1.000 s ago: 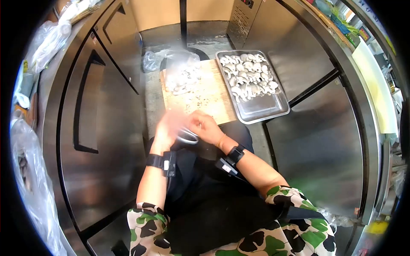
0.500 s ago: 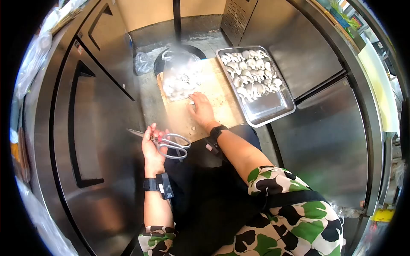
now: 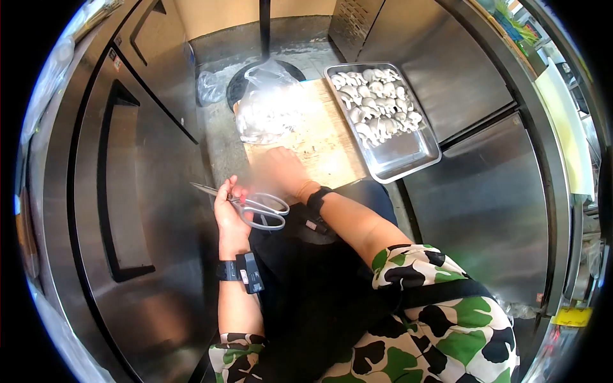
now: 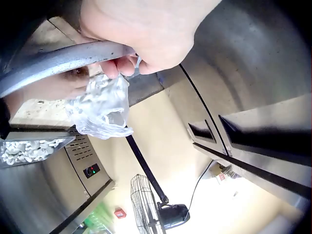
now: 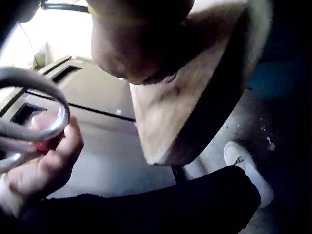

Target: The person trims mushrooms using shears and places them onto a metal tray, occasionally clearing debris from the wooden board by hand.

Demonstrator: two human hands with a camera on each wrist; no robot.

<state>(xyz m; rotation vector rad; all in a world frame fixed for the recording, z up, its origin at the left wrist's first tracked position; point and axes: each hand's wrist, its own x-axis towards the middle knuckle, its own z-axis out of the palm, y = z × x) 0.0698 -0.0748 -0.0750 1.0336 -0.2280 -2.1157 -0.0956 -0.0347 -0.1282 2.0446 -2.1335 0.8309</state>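
My left hand (image 3: 231, 214) grips a pair of scissors (image 3: 266, 196) with grey handles, its blades pointing left beside the board. In the left wrist view, a grey handle loop (image 4: 53, 62) crosses in front of the fingers. My right hand (image 3: 284, 171), blurred, lies low over the front left part of the wooden board (image 3: 335, 156); its fingertips are at the board's surface, near the edge, in the right wrist view. A clear plastic bag (image 3: 271, 80) with whitish mushrooms inside sits on the far left of the board.
A metal tray (image 3: 399, 167) holding rows of mushrooms (image 3: 380, 105) stands right of the board. Steel cabinets (image 3: 460, 191) rise on both sides. A black round base (image 3: 237, 83) with a pole and a crumpled plastic bag (image 3: 211, 88) lie beyond the board.
The hands, close together a second ago, have parted. The left hand has moved left with the scissors. The right hand reached towards the bag, then came back left towards the board's near edge.
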